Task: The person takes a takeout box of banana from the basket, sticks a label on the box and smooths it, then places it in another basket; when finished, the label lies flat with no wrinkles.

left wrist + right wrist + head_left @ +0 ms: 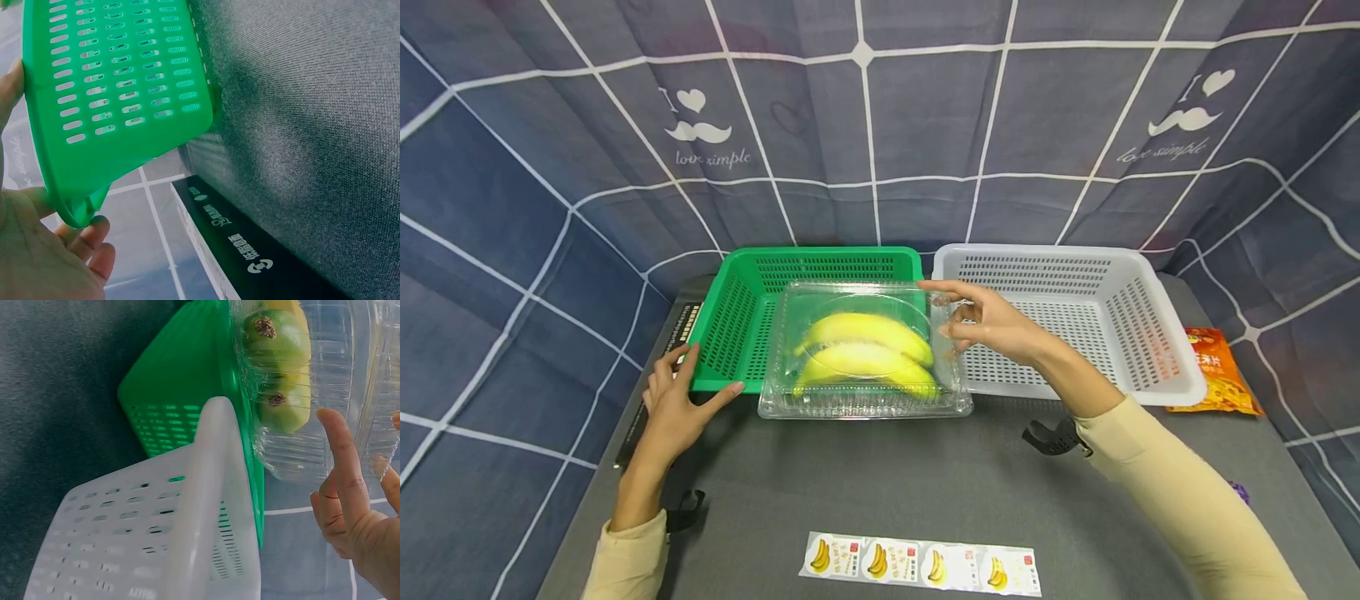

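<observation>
Two yellow bananas w/ greenish ends (865, 362) lie side by side in a clear, ridged plastic box (880, 407). The box sits over the R part of a green, slotted plastic basket (820, 252), its front edge reaching past the basket's front rim; can't tell if it rests on the rim or is held just above.

R hand (988, 321): thumb and fingers spread round the box's R end, so the grip is on the box. L hand (672, 408): grip on the green basket's near L corner, thumb along the front, fingers at the side.

Poss. trouble: the box looks wider than the room left beside the rims, so a corner could snag or tip, esp. w/ only the R end held; bananas would then slide to one side. Smooth thin plastic may slip or flex if pinched hard, & can't tell if the lid is latched. A pull on the corner might drag the basket too.

Just R: a white, slotted plastic basket (1157, 317), w/ an orange snack bag (1225, 379) beside it. Far L: a long black box (240, 240). Nearest the person, on the grey desk (880, 475): a white strip of banana labels (951, 571).
</observation>
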A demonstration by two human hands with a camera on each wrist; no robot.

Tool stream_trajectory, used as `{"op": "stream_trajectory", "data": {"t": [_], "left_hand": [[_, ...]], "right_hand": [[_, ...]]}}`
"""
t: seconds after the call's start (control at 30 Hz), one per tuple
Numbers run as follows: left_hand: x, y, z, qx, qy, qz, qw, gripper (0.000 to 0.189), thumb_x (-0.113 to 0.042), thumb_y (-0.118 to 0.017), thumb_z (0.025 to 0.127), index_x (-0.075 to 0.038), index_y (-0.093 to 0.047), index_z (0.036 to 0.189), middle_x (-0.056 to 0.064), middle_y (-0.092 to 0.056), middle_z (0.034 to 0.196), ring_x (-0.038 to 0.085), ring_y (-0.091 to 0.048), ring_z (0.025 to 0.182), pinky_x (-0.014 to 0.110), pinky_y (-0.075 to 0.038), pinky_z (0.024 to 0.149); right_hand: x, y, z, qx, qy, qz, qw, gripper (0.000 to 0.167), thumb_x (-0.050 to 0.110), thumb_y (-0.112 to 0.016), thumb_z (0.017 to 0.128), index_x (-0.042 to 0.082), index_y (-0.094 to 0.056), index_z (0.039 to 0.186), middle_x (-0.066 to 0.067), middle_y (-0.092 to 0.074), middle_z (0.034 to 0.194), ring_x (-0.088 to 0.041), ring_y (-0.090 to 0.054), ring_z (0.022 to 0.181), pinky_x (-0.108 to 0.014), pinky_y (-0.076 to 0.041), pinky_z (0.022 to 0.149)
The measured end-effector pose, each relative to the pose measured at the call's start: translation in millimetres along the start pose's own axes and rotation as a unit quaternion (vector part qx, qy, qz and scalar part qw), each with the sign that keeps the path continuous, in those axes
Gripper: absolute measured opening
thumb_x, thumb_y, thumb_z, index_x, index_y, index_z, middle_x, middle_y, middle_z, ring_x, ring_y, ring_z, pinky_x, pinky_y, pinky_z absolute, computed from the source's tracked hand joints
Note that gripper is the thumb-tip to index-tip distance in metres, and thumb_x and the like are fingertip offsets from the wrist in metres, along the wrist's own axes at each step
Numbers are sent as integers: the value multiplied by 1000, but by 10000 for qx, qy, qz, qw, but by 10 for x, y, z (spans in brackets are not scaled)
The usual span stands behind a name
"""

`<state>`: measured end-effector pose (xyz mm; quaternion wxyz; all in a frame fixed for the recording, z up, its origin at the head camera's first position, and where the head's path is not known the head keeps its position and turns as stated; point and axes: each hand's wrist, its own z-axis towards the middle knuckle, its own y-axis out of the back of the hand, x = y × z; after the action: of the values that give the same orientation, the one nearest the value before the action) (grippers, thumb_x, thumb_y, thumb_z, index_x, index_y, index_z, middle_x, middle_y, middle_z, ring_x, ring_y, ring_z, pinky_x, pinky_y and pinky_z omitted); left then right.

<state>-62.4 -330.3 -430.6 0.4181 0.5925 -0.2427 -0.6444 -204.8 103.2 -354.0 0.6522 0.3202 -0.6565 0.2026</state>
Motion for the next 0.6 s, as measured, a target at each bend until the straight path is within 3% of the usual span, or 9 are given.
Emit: {"op": "stream_trajectory", "data": {"t": [0.2, 0.4, 0.6], "left_hand": [[-3, 10, -4, 56, 18, -17, 10000, 95, -43, -72, 87, -6, -19, 157, 25, -16, 154, 50, -20, 130, 66, -14, 96], [9, -1, -23, 16, 19, -38, 10000, 95, -41, -73, 87, -5, -20, 156, 25, -18, 153, 50, -19, 130, 67, -13, 96], [4, -11, -4, -6, -14, -42, 10000, 95, -41, -73, 87, -6, -20, 157, 24, -18, 153, 49, -20, 129, 65, -14, 95]], "right_hand": [[-40, -6, -102, -9, 60, -77, 10000, 67, -3, -58, 87, 19, -43, 149, -24, -34, 147, -35, -57, 99, -49, -58, 71], [-74, -26, -192, -51, 68, -264, 9996, 68, -1, -60, 86, 21, -44, 148, -21, -37, 147, -28, -61, 96, -47, -58, 72], [-80, -55, -384, -31, 169, -197, 9997, 70, -4, -61, 85, 12, -40, 149, -24, -35, 147, -33, -58, 98, -47, -59, 70]]}}
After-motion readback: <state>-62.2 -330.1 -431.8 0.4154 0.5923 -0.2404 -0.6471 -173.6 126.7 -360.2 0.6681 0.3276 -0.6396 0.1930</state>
